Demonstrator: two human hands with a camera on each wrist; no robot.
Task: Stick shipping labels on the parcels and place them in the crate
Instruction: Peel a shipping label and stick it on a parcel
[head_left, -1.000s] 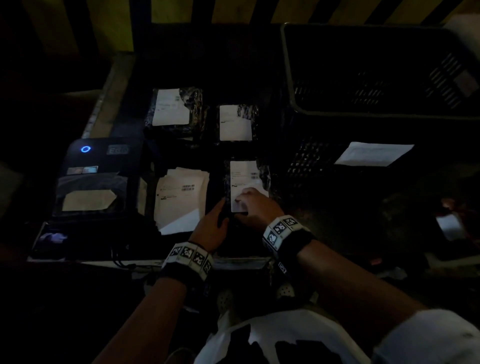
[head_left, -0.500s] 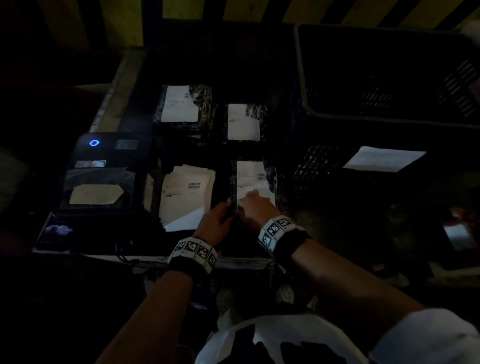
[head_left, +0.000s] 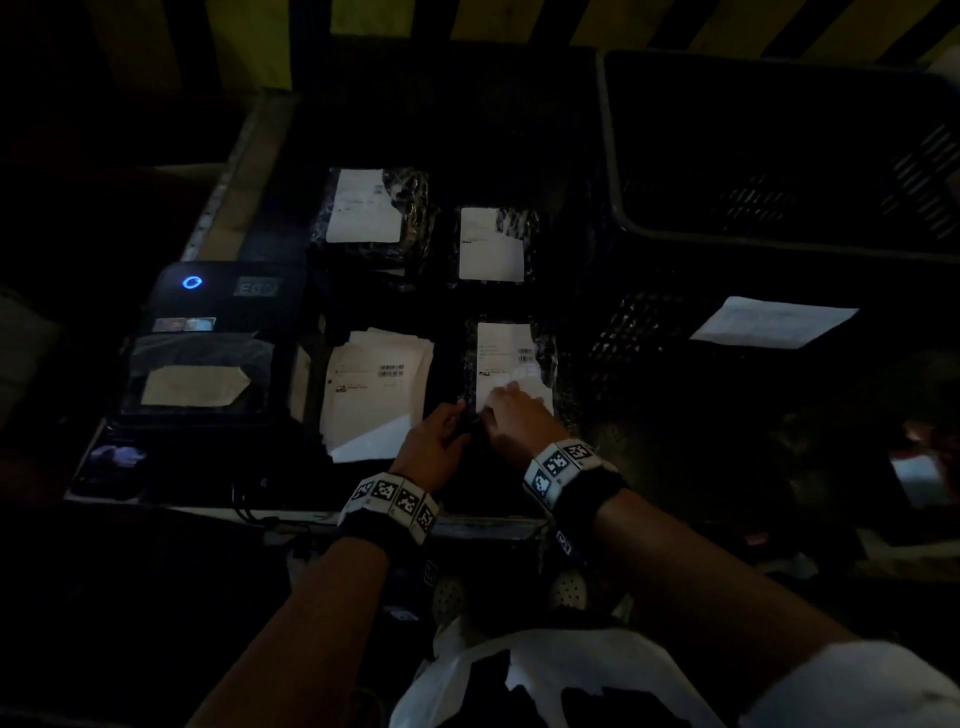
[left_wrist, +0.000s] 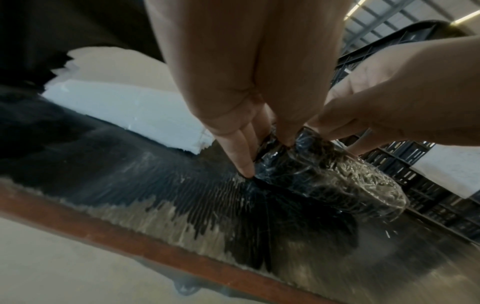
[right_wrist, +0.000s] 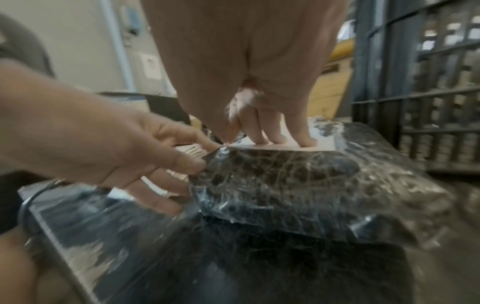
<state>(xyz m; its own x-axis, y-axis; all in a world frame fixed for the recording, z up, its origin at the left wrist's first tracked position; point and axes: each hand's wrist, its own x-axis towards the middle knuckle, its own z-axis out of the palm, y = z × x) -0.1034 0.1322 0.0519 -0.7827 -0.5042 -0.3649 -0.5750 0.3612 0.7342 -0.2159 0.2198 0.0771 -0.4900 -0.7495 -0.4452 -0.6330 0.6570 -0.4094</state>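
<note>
3 black parcels (head_left: 511, 358) on the table, each labelled – left hand (head_left: 434, 449) pinches the near one's corner, right hand (head_left: 511, 415) presses its label (head_left: 506, 358) flat; 1 crate (head_left: 779, 156) far right, interior too dark.

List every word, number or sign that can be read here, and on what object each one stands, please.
None can be read.
Printer: a grey badge, blurred.
Near parcel's label: print and barcodes, too small.
Label stack: a barcode and a dark mark, illegible.
Two far parcels: faint print, too small.
</note>
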